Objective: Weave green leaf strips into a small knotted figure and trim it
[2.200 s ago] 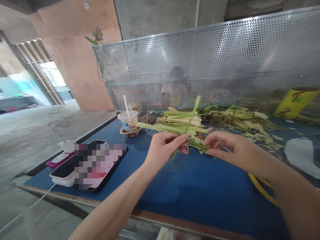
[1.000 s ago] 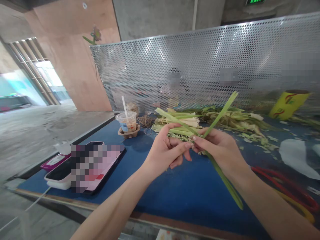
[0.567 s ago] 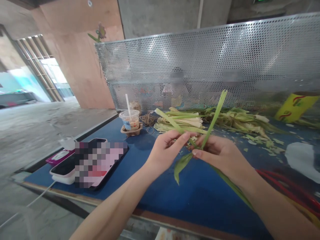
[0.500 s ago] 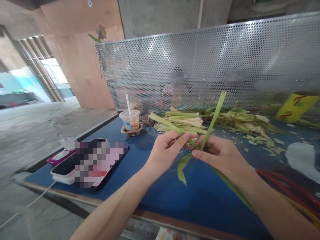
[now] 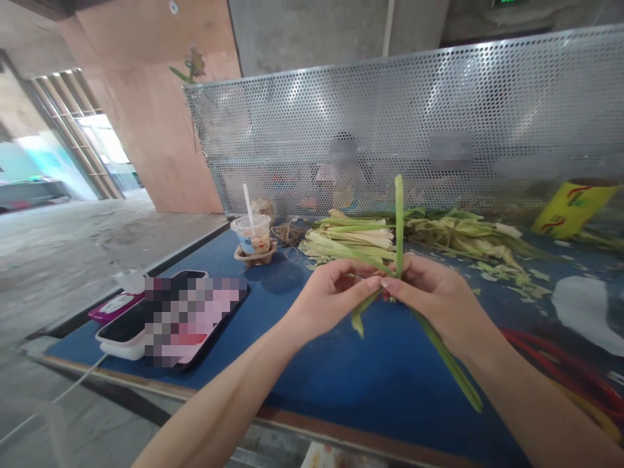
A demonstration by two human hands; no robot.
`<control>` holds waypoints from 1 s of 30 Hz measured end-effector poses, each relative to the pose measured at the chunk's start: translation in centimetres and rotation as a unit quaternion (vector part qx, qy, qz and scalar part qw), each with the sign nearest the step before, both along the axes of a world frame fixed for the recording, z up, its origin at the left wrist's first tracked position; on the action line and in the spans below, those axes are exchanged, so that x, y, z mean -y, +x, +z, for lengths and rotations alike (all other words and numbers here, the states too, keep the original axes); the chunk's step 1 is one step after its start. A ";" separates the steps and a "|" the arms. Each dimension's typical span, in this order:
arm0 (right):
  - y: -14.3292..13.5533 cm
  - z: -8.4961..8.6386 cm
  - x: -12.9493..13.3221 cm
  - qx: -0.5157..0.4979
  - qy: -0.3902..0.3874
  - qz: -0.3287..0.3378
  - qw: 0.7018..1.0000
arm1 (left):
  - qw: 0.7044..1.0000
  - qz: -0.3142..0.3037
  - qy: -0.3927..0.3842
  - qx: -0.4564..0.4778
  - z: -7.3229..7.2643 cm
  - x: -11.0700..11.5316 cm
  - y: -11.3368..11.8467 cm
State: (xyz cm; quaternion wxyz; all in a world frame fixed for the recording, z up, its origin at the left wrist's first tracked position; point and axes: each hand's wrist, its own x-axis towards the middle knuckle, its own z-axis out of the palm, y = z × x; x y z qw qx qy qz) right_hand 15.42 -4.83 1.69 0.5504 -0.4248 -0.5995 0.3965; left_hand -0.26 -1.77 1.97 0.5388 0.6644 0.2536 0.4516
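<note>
Both hands meet over the middle of the blue table (image 5: 312, 383), thumb tips side by side. My left hand (image 5: 336, 292) pinches green leaf strips where they cross. On the other side of the crossing, my right hand (image 5: 429, 289) is closed on the same strips. One strip (image 5: 399, 221) stands upright between the hands, another (image 5: 451, 364) hangs down under my right wrist, and a short leaf end (image 5: 359, 318) droops below my left fingers. Just behind the hands lies a stack of pale green strips (image 5: 351, 237). The fingers hide the crossing itself in part.
Left on the table are a phone-like device (image 5: 129, 318), a blurred-out tablet (image 5: 195, 338) and a drink cup with a straw (image 5: 252, 237). A leaf pile (image 5: 468, 237), a yellow roll (image 5: 572, 208) and red cords (image 5: 560, 364) are at right. Behind stands a perforated metal screen (image 5: 292, 123).
My left hand has shifted right, and the hands have come together. The upright strip has swung from a rightward lean to nearly vertical. The strip pointing up left now lies lower.
</note>
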 end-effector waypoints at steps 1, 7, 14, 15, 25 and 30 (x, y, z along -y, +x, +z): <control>0.2 -0.1 -0.1 -0.001 -0.002 -0.001 1.000 | 1.000 -0.011 -0.016 -0.004 -0.1 0.0 0.0; 0.8 -0.2 -0.1 0.008 -0.001 -0.064 0.998 | 0.996 -0.024 -0.069 -0.048 -0.2 0.2 -0.2; 1.2 -0.7 -0.5 0.010 0.003 -0.071 0.997 | 0.993 -0.031 -0.094 -0.057 0.3 0.5 -0.3; 1.3 -0.8 -0.7 0.001 -0.008 -0.067 0.998 | 0.993 -0.035 -0.091 -0.061 0.4 0.5 -0.3; 0.1 -0.9 -1.0 -0.067 0.020 0.028 0.997 | 0.989 -0.122 -0.079 -0.005 -0.3 0.6 0.3; 0.3 -1.3 -1.3 -0.068 0.040 0.001 0.997 | 0.992 -0.097 -0.079 -0.026 -0.4 0.5 0.3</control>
